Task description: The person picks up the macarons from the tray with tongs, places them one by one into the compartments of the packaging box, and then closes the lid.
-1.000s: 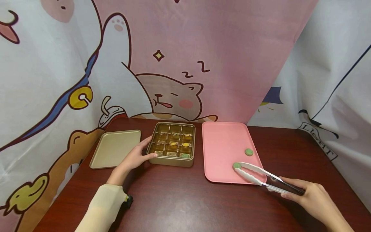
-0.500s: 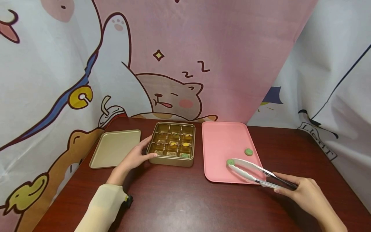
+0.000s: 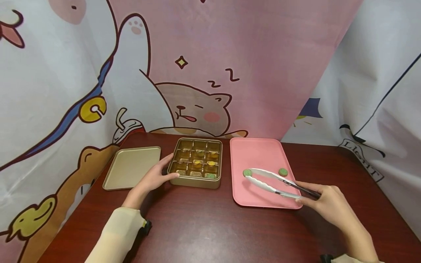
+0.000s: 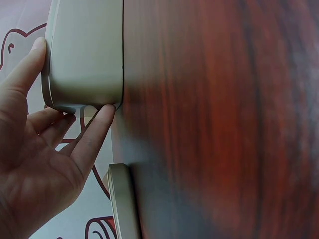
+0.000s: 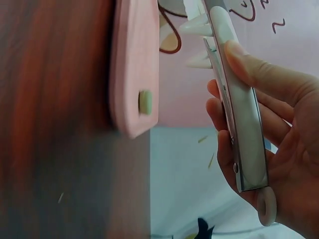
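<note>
My right hand (image 3: 329,201) holds metal tongs (image 3: 263,185) with white scalloped tips, thumb on one arm and fingers on the other. Pinched between the tips is a small round green piece (image 3: 247,172), over the left part of the pink tray (image 3: 253,153). A second green piece (image 3: 283,171) lies near the tray's right side; the right wrist view shows a green piece (image 5: 145,102) there too. My left hand (image 3: 154,178) rests against the gold box (image 3: 194,183), thumb at its front rim, fingers along its left wall. Inside, the divided insert holds several yellow and green pieces.
Left of the box lies a flat gold lid (image 3: 133,166), partly behind my left forearm. The box and the tray stand side by side on a dark red-brown table (image 3: 204,226). A printed cartoon curtain (image 3: 263,73) hangs right behind the table.
My right hand has carried the tongs and the pinched green piece leftward and away from me across the tray. The left hand and the box have stayed put.
</note>
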